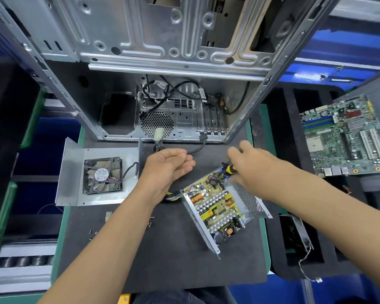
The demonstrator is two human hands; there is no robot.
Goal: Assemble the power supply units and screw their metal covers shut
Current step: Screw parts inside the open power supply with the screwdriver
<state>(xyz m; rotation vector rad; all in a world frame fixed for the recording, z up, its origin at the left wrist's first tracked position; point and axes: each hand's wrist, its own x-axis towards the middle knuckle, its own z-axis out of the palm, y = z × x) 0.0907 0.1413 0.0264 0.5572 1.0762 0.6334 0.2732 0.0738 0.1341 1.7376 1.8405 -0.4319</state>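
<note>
Far left on the tabletop (162, 260) lies the metal cover (75, 172) with its fan (103, 175), flat, well apart from the open supply. Loose screws (150, 222) sit near my left forearm. My left hand (169, 170) is palm-up, fingers loosely curled around the black cable (195, 150) running back toward the computer case (173, 51). The power supply base (223, 207) lies just right of that hand, long axis diagonal, near-left to far-right, board exposed. My right hand (250, 170) is over its far end, gripping the yellow-black screwdriver (228, 168); blurred, tip hidden. Right hand is nearer. The wire bundle (172, 195) spills from its left side, probably in the cover's way. Motherboard (347, 137) far right, clear of everything.
</note>
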